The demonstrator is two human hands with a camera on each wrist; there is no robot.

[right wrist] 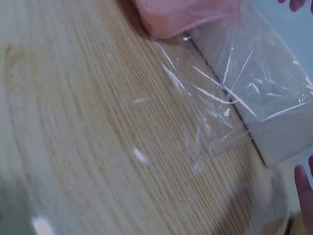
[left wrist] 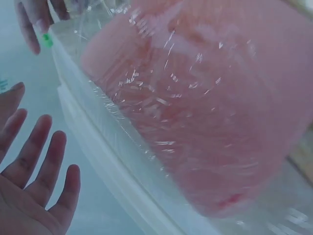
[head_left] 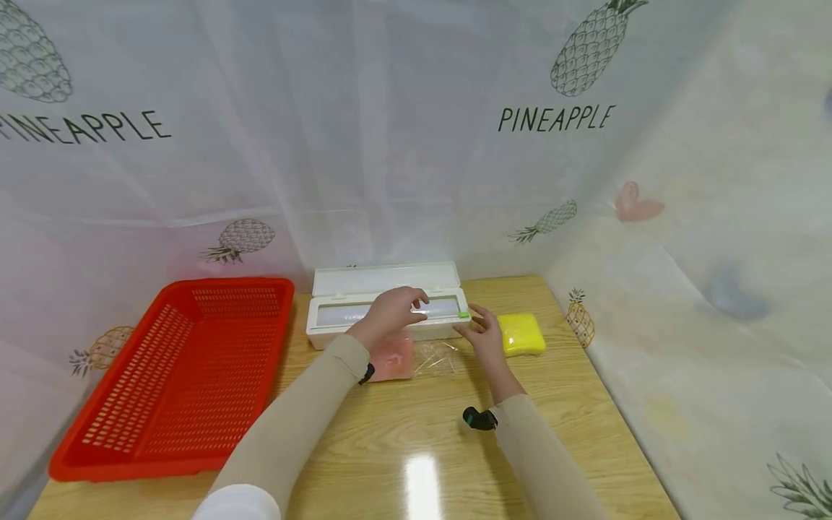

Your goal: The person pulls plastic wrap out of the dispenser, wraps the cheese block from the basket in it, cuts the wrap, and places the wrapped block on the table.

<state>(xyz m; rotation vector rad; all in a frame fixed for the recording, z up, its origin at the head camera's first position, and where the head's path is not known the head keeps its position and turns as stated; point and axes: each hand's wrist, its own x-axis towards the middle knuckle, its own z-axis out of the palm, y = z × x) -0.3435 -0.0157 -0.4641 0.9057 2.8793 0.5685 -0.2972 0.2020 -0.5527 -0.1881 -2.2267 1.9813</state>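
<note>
A long white cling film dispenser box [head_left: 421, 332] lies with its lid [head_left: 386, 278] raised and a roll of film inside. Over the middle of it hovers my left hand [head_left: 392, 312], fingers spread and slightly bent, with nothing between them. At the box's right end is my right hand [head_left: 487, 341], thumb and fingers loosely bent around the corner near a green slider [head_left: 464, 315]; firm contact cannot be made out. A pink block [left wrist: 205, 107] sits before the box under clear film [right wrist: 244, 93] that stretches from the box across it.
Right of the box lies a yellow block [head_left: 522, 334], close to my right hand. A red plastic basket [head_left: 279, 339] stands on the left side of the wooden table [head_left: 364, 448]. A printed curtain [head_left: 390, 159] hangs behind and along the right.
</note>
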